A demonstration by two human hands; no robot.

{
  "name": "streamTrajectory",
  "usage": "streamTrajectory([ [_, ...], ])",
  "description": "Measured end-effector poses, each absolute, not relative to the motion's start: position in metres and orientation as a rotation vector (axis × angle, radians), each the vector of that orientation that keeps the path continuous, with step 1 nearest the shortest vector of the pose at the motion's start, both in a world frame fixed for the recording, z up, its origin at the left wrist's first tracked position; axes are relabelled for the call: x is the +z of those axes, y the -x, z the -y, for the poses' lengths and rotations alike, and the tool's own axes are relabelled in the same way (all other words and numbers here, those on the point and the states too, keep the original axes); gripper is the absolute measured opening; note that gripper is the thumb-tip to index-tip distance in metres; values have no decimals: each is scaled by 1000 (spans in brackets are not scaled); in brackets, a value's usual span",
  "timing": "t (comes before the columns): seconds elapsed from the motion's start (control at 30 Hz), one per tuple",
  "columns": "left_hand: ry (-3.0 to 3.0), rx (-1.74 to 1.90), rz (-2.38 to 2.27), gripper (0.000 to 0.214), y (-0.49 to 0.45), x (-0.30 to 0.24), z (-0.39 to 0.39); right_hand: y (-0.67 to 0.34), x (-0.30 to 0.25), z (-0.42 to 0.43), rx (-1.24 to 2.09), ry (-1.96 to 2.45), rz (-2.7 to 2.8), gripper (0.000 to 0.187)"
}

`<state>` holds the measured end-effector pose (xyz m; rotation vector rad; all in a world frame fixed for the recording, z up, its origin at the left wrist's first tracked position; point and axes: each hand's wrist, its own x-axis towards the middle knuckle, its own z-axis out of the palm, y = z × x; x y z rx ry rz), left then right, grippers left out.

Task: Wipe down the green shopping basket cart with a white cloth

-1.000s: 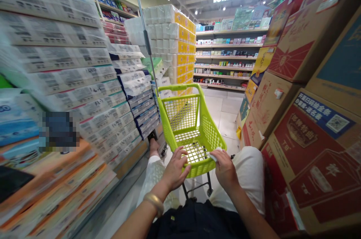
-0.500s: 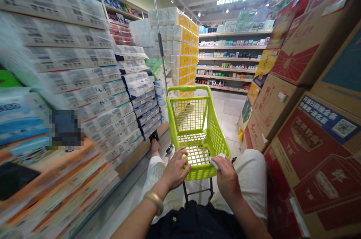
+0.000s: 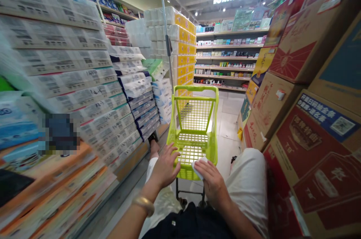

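A small lime-green plastic shopping cart (image 3: 196, 118) stands in the aisle in front of me, its basket holding nothing. My left hand (image 3: 165, 167) grips the cart's near left rim, fingers curled over the edge; a gold bangle sits on that wrist. My right hand (image 3: 213, 182) presses a white cloth (image 3: 198, 166) against the cart's near right rim. A grey metal pole (image 3: 168, 43) rises from the cart's far left side. My legs in pale trousers flank the cart.
Stacked packs of tissue and paper (image 3: 84, 92) fill the shelving on the left. Brown and red cardboard boxes (image 3: 304, 111) are piled high on the right. A tall stack of toilet-roll packs (image 3: 175, 39) and product shelves (image 3: 225, 62) stand ahead across tiled floor (image 3: 228, 126).
The cart has swung so that its basket now points more straight ahead, and both hands have shifted left with it. The right hand has slid the cloth along the near rim.
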<state>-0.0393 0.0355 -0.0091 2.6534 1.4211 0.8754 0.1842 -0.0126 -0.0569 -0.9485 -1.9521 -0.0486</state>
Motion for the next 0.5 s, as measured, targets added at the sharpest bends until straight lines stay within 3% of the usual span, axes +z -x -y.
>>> streamTrajectory([
  [0.23, -2664, 810, -1217, 42, -7, -17, 5, -199, -57, 22, -137, 935, 1925, 50],
  [0.5, -2597, 853, -1262, 25, 2, -19, 4, -219, -48, -12, -118, 969, 1909, 46],
])
